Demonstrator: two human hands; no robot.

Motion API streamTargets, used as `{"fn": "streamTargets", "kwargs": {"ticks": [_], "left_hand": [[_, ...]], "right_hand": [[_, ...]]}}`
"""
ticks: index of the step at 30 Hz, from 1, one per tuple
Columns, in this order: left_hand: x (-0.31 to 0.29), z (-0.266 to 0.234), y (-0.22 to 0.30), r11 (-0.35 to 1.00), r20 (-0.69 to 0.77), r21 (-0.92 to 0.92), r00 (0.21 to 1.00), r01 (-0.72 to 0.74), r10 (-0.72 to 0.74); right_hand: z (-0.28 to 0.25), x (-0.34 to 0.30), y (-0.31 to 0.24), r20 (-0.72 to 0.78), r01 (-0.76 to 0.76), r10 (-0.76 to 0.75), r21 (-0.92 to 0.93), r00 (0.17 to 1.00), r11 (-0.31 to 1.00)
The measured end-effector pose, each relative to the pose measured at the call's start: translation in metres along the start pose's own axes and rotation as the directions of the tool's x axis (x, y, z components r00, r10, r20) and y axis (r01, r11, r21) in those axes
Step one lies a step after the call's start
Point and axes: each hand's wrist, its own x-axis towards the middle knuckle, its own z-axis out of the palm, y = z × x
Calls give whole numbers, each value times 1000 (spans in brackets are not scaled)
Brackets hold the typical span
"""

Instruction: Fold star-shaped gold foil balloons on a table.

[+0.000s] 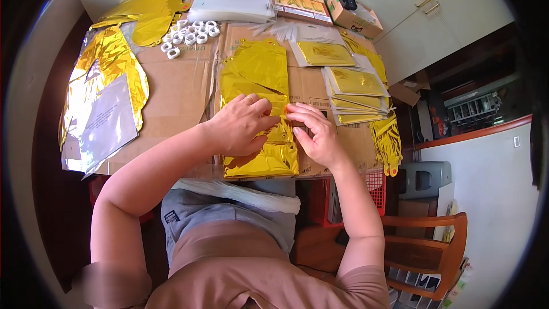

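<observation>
Both hands, left hand point(243, 123) and right hand point(313, 133), pinch the gold foil sheet point(260, 97) in a narrow grip; white rings point(189, 33) and foil packets point(354, 83) lie around on the cardboard-covered counter point(177, 91); wooden chair point(426, 252) at right

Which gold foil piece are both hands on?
The flat gold foil sheet at centre; left hand and right hand press it, unlike the crumpled foil pile far left.

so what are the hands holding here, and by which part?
Both hands, left hand and right hand, are on the gold foil balloon lying on the cardboard, fingertips pinching its right edge about midway down.
</observation>
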Motion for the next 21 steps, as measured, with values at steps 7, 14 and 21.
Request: {"fn": "streamTargets", "kwargs": {"ticks": [7,14,21], "left_hand": [[0,1,0,1000,-10,-21,1000,7,-7],[-2,1,1,1000,-18,1,1000,18,-18],[-2,1,3,1000,12,9,1000,21,-21]], "right_hand": [[-7,-16,-15,-126,-308,309,26,943,951],[-4,6,-9,-112,-148,132,-147,985,978],[7,20,8,-56,-54,43,-220,998,974]]}}
